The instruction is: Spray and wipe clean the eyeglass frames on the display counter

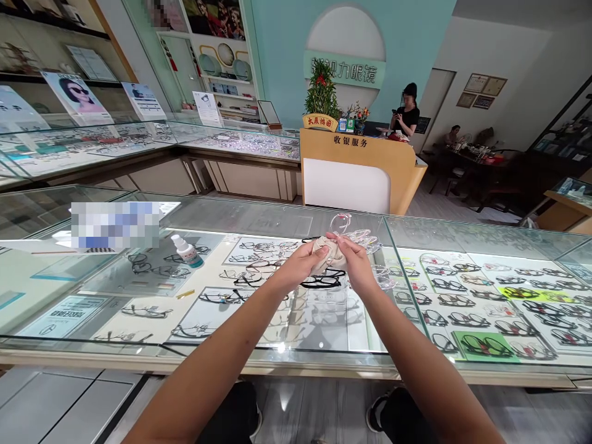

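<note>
Above the glass display counter (277, 216), my left hand (303, 264) and my right hand (355, 259) are closed on a crumpled beige cloth (327, 258). A pair of clear glasses with pink parts (341, 223) sticks up just beyond my fingers; how much of it lies in the cloth is hidden. Behind and to the right of my hands are several clear-framed glasses (365, 239). Black-framed glasses (322, 280) show just below the cloth. To the left, a white spray bottle (185, 251) stands tilted in view on the glass.
Rows of glasses (456, 300) fill the right part of the case. Papers (37, 246) lie at the left. Farther back are a wooden cash desk (361, 166), a person in black (407, 117) behind it, and another person (452, 135) seated at a table.
</note>
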The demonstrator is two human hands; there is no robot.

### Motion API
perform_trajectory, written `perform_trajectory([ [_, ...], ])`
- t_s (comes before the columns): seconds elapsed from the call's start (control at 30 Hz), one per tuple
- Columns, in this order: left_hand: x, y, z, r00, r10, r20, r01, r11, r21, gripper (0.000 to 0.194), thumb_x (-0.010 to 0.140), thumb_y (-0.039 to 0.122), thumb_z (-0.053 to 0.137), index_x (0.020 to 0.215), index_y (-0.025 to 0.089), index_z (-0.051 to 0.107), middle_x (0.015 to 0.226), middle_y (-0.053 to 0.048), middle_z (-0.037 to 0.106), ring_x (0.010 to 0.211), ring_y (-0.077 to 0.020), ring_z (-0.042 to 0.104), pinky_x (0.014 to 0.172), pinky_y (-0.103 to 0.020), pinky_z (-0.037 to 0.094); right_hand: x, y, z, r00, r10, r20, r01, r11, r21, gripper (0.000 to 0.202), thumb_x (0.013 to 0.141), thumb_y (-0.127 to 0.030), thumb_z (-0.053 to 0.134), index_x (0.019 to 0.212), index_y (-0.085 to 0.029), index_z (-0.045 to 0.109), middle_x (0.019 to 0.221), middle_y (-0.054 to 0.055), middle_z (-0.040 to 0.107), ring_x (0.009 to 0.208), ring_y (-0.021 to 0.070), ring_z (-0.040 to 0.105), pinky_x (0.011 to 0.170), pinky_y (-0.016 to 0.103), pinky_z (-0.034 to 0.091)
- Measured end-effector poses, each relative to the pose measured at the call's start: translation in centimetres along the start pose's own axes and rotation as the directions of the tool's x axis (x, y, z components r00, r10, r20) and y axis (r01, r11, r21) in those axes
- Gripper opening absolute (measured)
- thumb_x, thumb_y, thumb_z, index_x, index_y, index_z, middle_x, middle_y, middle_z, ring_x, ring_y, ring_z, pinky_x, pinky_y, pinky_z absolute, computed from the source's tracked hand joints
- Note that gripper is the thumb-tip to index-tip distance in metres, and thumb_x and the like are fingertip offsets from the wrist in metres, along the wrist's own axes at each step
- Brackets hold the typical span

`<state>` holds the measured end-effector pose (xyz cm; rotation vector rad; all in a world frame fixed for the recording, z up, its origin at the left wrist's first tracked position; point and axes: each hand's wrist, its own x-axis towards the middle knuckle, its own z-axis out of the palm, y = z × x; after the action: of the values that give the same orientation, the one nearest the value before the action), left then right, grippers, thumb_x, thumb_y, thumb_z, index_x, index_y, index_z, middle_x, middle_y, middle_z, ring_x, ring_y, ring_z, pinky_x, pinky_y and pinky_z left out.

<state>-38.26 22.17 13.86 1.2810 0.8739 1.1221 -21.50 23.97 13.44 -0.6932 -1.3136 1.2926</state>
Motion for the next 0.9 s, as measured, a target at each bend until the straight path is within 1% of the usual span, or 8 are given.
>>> perform_trajectory([
  [0.1,-0.2,0.3,0.0,0.999,0.027,0.047,-0.028,0.999,0.024,0.052,0.084,0.058,0.082,0.111,0.017,0.066,0.095,-0.002,0.068,0.080,-0.0140,0.057,0.072,-0.026,0.042,-0.1,-0.1,0.0,0.999,0.027,-0.019,-0.027,1.000,0.003,0.038,0.093,-0.058,0.069,0.112,-0.030,0.086,0.121,0.004,0.078,0.118,0.0276,0.065,0.104,0.040,0.049],
  [0.17,-0.1,0.2,0.4,0.998,0.054,0.013,-0.055,0.998,0.028,0.055,0.084,0.060,0.081,0.112,0.017,0.065,0.094,-0.002,0.068,0.082,-0.0151,0.058,0.075,-0.027,0.044,-0.1,-0.1,0.2,1.000,0.015,-0.013,-0.015,1.000,-0.009,0.036,0.093,-0.058,0.069,0.111,-0.031,0.086,0.116,0.003,0.078,0.113,0.0263,0.066,0.102,0.040,0.049],
  [0.27,0.1,-0.1,0.9,0.991,0.115,-0.066,-0.111,0.992,0.060,0.056,0.085,0.069,0.074,0.104,0.017,0.063,0.080,0.001,0.064,0.073,-0.0139,0.056,0.071,-0.027,0.045,-0.3,-0.3,0.6,0.998,-0.069,0.013,0.070,0.995,-0.076,0.032,0.095,-0.055,0.066,0.093,-0.029,0.086,0.106,0.003,0.076,0.107,0.0246,0.066,0.101,0.039,0.048],
  [0.43,0.3,-0.6,1.4,0.963,0.179,-0.203,-0.150,0.977,0.149,0.064,0.088,0.081,0.059,0.096,0.018,0.069,0.065,0.003,0.056,0.059,-0.0119,0.048,0.057,-0.025,0.040,-0.4,-0.4,1.0,0.979,-0.203,0.034,0.205,0.965,-0.163,0.042,0.096,-0.050,0.067,0.062,-0.024,0.069,0.084,0.004,0.063,0.094,0.0235,0.062,0.093,0.038,0.048],
  [0.53,0.4,-0.9,1.2,0.969,0.108,-0.221,-0.087,0.991,0.101,0.067,0.087,0.084,0.058,0.093,0.019,0.071,0.060,0.004,0.052,0.052,-0.0114,0.045,0.050,-0.025,0.037,-0.4,-0.7,0.8,0.976,-0.217,0.009,0.215,0.961,-0.175,0.042,0.096,-0.049,0.067,0.063,-0.024,0.068,0.085,0.004,0.062,0.098,0.0244,0.063,0.095,0.039,0.048],
  [0.6,0.6,-0.9,0.9,0.966,0.085,-0.244,-0.079,0.996,0.034,0.066,0.085,0.084,0.062,0.093,0.019,0.071,0.063,0.002,0.057,0.055,-0.0125,0.051,0.053,-0.025,0.043,-0.3,-1.2,0.3,0.979,-0.202,-0.029,0.194,0.964,-0.183,0.040,0.097,-0.051,0.065,0.069,-0.024,0.073,0.091,0.005,0.066,0.103,0.0251,0.064,0.096,0.039,0.049],
  [0.77,1.1,-0.5,-0.1,0.916,0.088,-0.390,-0.124,0.990,-0.067,0.065,0.075,0.083,0.073,0.091,0.020,0.070,0.075,-0.001,0.067,0.067,-0.0145,0.061,0.063,-0.026,0.049,0.7,-2.0,-1.9,0.964,-0.187,-0.187,0.164,0.977,-0.135,0.034,0.097,-0.051,0.062,0.097,-0.025,0.083,0.113,0.006,0.075,0.102,0.0231,0.064,0.085,0.036,0.050],
  [0.9,0.4,-0.7,-0.3,0.949,-0.005,-0.315,-0.004,1.000,-0.030,0.061,0.076,0.081,0.074,0.089,0.021,0.070,0.077,-0.003,0.068,0.067,-0.0162,0.061,0.060,-0.027,0.047,1.3,-2.6,-3.0,0.954,-0.155,-0.256,0.158,0.987,-0.010,0.031,0.095,-0.049,0.064,0.102,-0.025,0.083,0.111,0.006,0.079,0.100,0.0227,0.068,0.081,0.034,0.049],
])
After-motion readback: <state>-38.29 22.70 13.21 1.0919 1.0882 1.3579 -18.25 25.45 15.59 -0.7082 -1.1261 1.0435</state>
